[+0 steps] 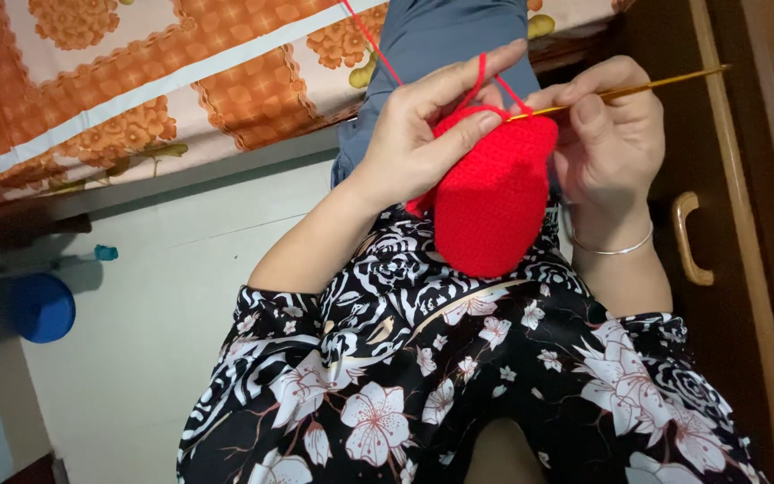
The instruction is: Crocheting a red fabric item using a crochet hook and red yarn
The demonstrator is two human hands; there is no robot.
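A red crocheted piece point(493, 197) hangs in front of my lap. My left hand point(418, 134) pinches its top edge between thumb and fingers, and red yarn point(479, 76) runs over the index finger and away toward the top. My right hand point(609, 134) grips a thin golden crochet hook point(638, 90) whose tip sits in the stitches at the piece's upper edge. A thin silver bangle point(614, 249) circles my right wrist. Both forearms come out of black sleeves with a white flower print.
A bed with an orange and cream flowered cover point(136, 90) fills the upper left. A dark wooden cabinet with a curved handle point(684, 237) stands at the right. A blue round object point(42, 307) lies on the pale tiled floor point(136, 296) at left.
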